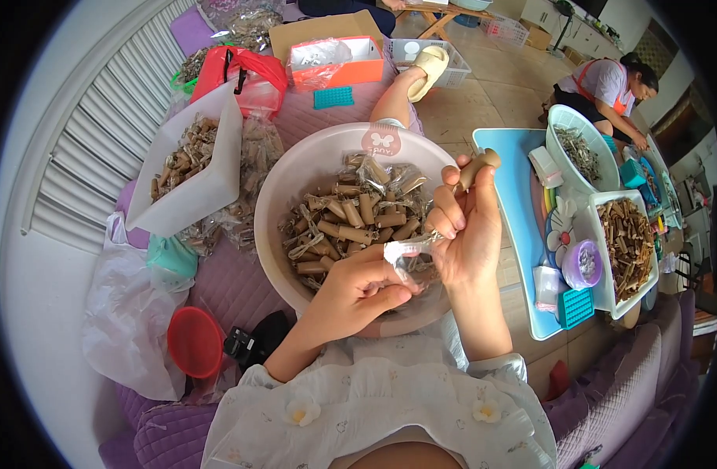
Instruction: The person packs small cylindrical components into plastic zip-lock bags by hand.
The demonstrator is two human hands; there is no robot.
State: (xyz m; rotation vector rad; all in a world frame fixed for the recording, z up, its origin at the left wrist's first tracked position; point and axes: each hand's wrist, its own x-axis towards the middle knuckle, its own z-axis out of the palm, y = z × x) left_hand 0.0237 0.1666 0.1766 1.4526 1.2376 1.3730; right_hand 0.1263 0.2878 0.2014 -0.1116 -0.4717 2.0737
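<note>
My left hand point(349, 291) pinches the edge of a small clear plastic bag point(412, 264) between thumb and fingers. My right hand point(469, 238) is raised with its fingers curled around a tan cylinder point(480, 166) that has a rounded end. The bag's other side touches my right palm; whether those fingers also grip it I cannot tell. Below both hands stands a large pale pink basin point(269, 227), heaped with tan cylinders point(354, 215) that have pale cords and clear wrapping among them.
At left are a white bin point(227, 176) of similar pieces and a red bowl point(195, 341). On the right, a blue table point(495, 168) carries a white tray point(653, 270) of brown pieces, a purple cup point(581, 264) and a teal rack point(576, 309). A person point(605, 94) works beyond.
</note>
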